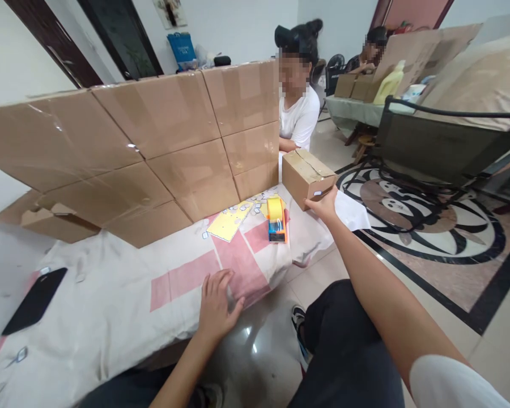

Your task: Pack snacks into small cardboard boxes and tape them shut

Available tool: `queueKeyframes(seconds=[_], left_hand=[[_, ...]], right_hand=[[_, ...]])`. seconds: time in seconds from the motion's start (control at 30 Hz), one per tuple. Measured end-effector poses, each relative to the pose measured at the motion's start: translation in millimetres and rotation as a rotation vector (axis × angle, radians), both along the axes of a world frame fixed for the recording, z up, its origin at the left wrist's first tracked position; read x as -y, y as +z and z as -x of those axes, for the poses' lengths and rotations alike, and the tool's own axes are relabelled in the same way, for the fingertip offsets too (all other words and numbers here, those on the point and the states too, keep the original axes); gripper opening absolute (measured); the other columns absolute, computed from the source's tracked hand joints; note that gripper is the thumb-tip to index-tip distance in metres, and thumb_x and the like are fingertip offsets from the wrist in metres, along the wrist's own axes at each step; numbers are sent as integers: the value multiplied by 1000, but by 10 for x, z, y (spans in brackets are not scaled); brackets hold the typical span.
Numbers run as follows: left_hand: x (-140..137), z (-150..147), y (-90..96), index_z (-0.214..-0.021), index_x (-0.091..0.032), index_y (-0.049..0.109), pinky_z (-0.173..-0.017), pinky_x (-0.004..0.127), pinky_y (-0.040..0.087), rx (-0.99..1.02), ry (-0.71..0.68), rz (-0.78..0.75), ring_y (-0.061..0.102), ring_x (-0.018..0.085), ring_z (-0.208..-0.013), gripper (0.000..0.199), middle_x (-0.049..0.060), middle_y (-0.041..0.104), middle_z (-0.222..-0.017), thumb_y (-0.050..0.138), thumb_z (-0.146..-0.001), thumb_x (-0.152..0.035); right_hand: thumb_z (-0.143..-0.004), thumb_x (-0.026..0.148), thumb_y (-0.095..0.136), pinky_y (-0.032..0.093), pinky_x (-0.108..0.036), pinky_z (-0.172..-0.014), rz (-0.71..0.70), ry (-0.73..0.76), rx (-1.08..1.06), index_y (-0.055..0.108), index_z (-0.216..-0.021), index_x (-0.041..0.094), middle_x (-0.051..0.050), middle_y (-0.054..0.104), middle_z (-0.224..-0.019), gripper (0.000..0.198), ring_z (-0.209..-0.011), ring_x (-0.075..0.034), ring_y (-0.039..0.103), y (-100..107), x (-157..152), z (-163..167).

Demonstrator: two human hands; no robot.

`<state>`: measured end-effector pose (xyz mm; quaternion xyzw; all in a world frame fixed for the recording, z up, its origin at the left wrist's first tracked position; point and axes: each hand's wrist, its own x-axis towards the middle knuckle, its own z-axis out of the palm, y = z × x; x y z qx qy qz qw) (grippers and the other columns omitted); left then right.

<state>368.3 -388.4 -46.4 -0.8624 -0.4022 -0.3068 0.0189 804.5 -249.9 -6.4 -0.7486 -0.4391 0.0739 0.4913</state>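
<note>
My right hand (pixel 324 205) reaches out to the far right corner of the table and grips a small closed cardboard box (pixel 300 180) by its near end. The thumb lies on the end face beside a small pale label, and the other fingers are mostly hidden. Loosely curled and apart, the fingers of my left hand (pixel 219 303) rest at the table's front edge, holding nothing. Beyond that hand a tape dispenser (pixel 276 221) with a yellow roll lies on the cloth. Left of the dispenser is a flat yellow patterned sheet (pixel 229 221).
Stacked taped cartons (pixel 174 136) form a wall along the table's back. An open-flapped box (pixel 59 222) and a black phone-like slab (pixel 34 300) are at left. A person (pixel 300 113) sits behind the cartons. A folding chair (pixel 433 164) stands right.
</note>
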Motion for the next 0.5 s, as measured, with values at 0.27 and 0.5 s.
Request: queueKeyframes(seconds=[0.27,0.5], left_hand=[[16,-13,-12,-135,-23,53,-118,61,27,-23,-95,64,58,34,-127,58,15,65,-134,58,-84,-51],[6,103,99,-134,-25,50,-117,61,31,206,-133,184,62,32,-121,50,13,67,-125,51,-90,-48]], right_hand=[[-57,36,87,29,-51,-118,270,-23,-4,-5,-161,10,-30,27,-156,142,-146,-42,31,115,-1084,23],[-54,29,92,45,-59,-98,240,-135,127,33,-153,0,-41,45,-137,119,-129,-52,49,73,-1191,14]])
